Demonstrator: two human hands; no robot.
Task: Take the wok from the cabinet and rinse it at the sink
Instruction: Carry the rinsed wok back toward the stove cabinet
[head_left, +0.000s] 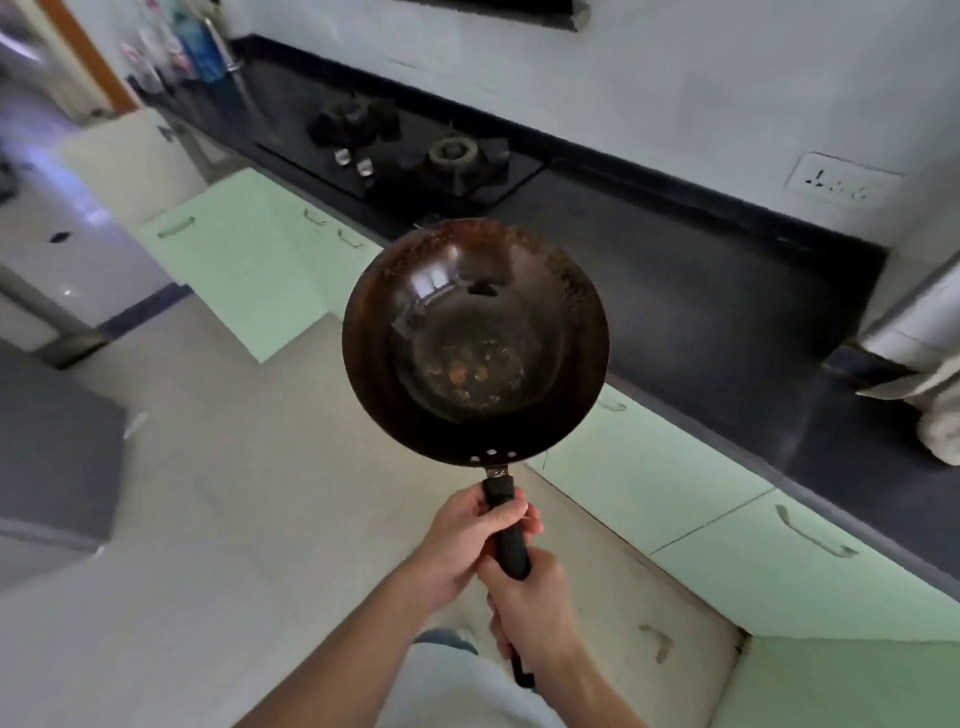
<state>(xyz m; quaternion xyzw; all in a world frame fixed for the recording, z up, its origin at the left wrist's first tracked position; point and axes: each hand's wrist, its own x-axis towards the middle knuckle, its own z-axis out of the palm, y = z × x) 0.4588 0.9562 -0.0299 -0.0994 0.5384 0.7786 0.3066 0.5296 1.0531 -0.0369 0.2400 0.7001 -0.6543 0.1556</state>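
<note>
A dark round wok (475, 338) with brown crusted bits in its bottom is held level in front of me, above the floor beside the counter. Its long black handle (511, 551) points back toward me. My left hand (462, 540) grips the handle close to the bowl. My right hand (530, 613) grips the handle further back, and the handle's end sticks out below it. An open pale green cabinet door (228, 260) stands out to the left of the wok. No sink is in view.
A dark countertop (701, 291) runs diagonally from upper left to right, with a two-burner gas hob (410, 150) on it. Pale green cabinet doors (727, 530) line its front. Bottles (176, 47) stand at the far end. A white cloth (940, 415) hangs at the right edge.
</note>
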